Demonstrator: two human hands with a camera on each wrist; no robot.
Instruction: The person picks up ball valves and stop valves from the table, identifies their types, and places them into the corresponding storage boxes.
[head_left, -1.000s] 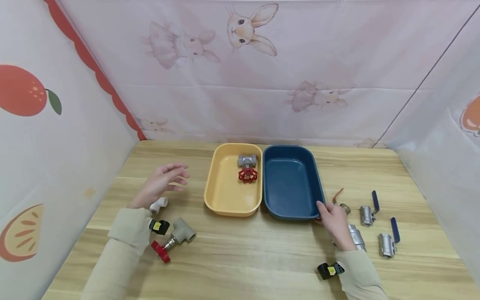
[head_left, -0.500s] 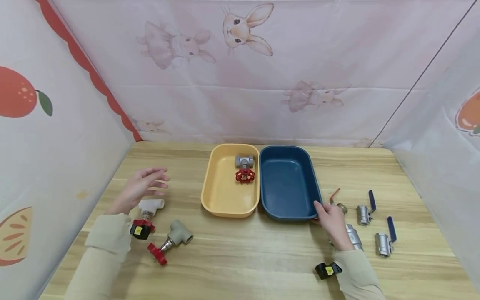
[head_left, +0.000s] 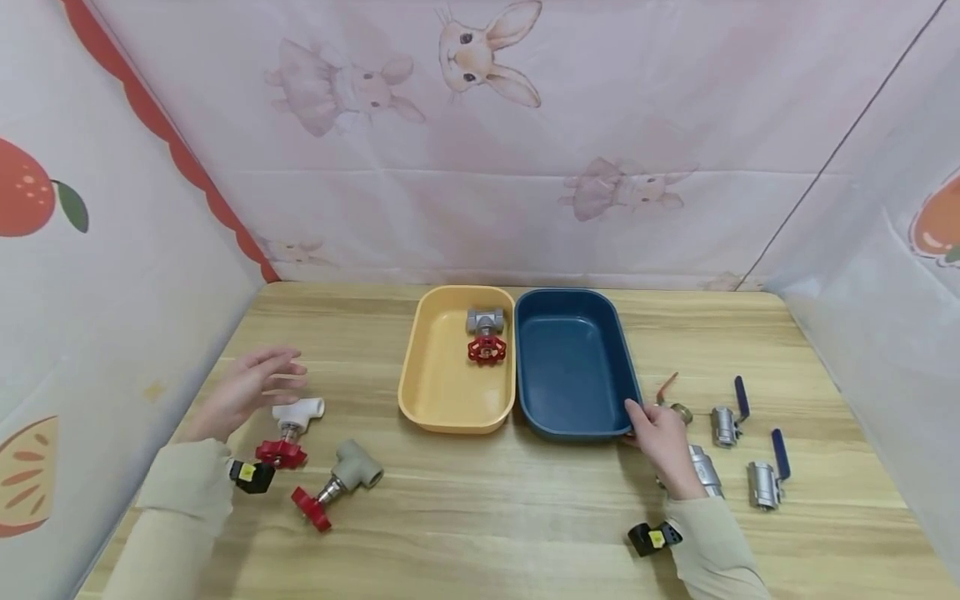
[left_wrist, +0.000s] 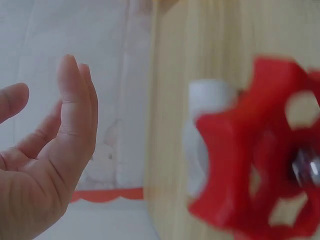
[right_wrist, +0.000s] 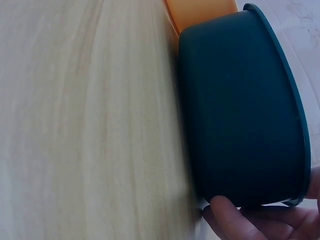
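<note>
The left hand [head_left: 243, 390] hovers just above and left of a white tee valve [head_left: 298, 412] with a red handwheel; its fingers are loosely bent and empty. In the left wrist view the red handwheel [left_wrist: 230, 165] looms large beside the hand [left_wrist: 50, 150]. At the blue tray's [head_left: 573, 433] near right corner, the right hand [head_left: 663, 442] pinches the wall between thumb and fingers. The right wrist view shows fingers [right_wrist: 232, 222] against the outside of the blue tray [right_wrist: 240, 110].
A yellow tray [head_left: 457, 421] touching the blue one holds a grey valve with red handwheel [head_left: 487, 337]. A grey-green tee valve [head_left: 352, 471] lies front left. Right of the right hand are two blue-handled valves [head_left: 725, 425], a silver fitting [head_left: 705, 471] and a red-handled brass valve [head_left: 681, 412].
The left hand has moved left and slightly down, uncovering the white valve. The right hand keeps its grip on the blue tray. The head view has shifted slightly.
</note>
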